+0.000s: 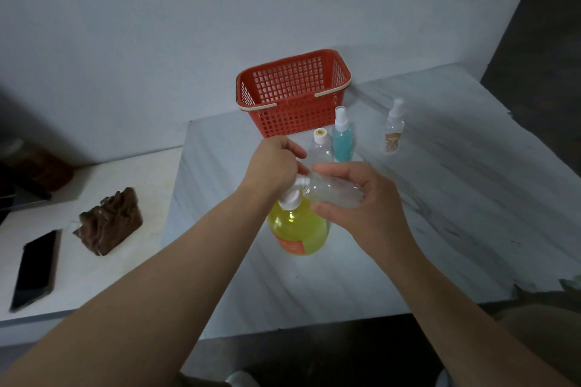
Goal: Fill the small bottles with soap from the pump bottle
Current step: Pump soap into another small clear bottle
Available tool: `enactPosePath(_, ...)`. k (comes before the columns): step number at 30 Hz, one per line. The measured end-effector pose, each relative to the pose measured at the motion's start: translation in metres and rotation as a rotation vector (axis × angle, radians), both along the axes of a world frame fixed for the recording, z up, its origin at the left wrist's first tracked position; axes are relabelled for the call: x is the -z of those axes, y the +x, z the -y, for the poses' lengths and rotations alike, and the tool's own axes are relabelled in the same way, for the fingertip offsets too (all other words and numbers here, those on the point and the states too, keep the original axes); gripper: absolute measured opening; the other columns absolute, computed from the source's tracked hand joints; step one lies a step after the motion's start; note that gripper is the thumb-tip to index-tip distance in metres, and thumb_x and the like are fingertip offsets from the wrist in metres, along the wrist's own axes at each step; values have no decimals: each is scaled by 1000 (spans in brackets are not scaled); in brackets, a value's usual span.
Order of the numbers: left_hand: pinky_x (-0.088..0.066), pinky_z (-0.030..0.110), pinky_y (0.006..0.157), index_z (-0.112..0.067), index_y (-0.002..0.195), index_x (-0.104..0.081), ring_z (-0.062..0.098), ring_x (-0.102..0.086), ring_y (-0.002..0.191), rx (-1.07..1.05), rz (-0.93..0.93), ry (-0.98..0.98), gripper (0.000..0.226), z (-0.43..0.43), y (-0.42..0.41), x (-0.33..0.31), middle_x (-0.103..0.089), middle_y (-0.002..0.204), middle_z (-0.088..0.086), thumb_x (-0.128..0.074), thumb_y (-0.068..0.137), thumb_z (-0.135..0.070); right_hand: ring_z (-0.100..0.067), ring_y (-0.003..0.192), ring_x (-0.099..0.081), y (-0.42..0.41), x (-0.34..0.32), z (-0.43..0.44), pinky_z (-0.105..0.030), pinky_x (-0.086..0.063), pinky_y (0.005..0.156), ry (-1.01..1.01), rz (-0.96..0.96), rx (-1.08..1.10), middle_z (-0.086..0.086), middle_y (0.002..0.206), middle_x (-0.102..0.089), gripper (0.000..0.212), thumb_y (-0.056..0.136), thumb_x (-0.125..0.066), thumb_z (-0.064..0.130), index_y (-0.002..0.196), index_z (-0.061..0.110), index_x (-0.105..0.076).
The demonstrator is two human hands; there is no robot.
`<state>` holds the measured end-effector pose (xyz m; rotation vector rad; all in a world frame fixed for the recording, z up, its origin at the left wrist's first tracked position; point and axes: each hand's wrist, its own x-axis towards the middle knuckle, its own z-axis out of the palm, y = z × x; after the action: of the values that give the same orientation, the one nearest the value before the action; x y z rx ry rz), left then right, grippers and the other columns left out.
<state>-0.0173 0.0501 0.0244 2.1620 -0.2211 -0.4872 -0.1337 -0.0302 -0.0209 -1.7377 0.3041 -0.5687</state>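
Note:
A pump bottle of yellow soap with a white pump stands on the marble-patterned table. My left hand rests closed on top of the pump head. My right hand holds a small clear bottle tilted on its side, its mouth against the pump's nozzle. Behind them stand a clear bottle with a white and yellow cap, a blue-filled spray bottle, and a clear spray bottle with an orange label farther right.
A red plastic basket stands at the back by the wall. On the lower white surface to the left lie a brown crumpled object and a black phone. The table's front edge is near my body.

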Motion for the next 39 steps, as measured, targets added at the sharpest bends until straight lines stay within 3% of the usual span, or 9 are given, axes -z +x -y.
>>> enactPosePath(7, -45, 30, 68, -9, 90, -62, 18, -58, 63, -30, 48, 3, 39, 1, 3, 10, -63, 59, 1, -28, 77, 7, -5, 95, -61, -2, 3, -1, -23, -48, 84, -2, -30, 4, 11, 99, -67, 52, 61, -84, 9, 89, 49, -64)
enactPosePath(13, -49, 31, 68, -11, 90, -61, 21, -60, 68, -25, 52, 25, 35, 0, 0, 6, -65, 63, 2, -32, 80, 6, -2, 94, -61, -4, 0, -2, -18, -46, 81, -13, -38, 3, 15, 97, -68, 50, 62, -84, 11, 88, 48, -63)
enactPosePath(21, -54, 43, 86, -9, 90, -59, 25, -65, 75, -6, 35, -34, 32, 2, 1, -8, -66, 61, 5, -33, 80, 7, -2, 94, -63, -5, -4, 0, -20, -49, 83, 7, -5, -6, 17, 98, -68, 53, 62, -85, 9, 99, 40, -64)
enactPosePath(27, -51, 38, 84, -9, 94, -61, 26, -64, 83, 2, 31, -2, 34, 3, -1, -6, -68, 66, 4, -32, 82, 4, 1, 84, -61, -3, -2, 1, -9, -45, 71, 15, -7, 5, 26, 87, -65, 45, 60, -86, 9, 87, 35, -61)
enactPosePath(39, -51, 37, 75, -9, 89, -61, 23, -62, 67, -7, 46, 33, 39, 2, 4, 9, -68, 66, 6, -28, 75, 6, 3, 82, -60, -1, 3, 2, -4, -41, 68, 12, -22, 2, 25, 86, -64, 44, 57, -87, 8, 82, 34, -61)
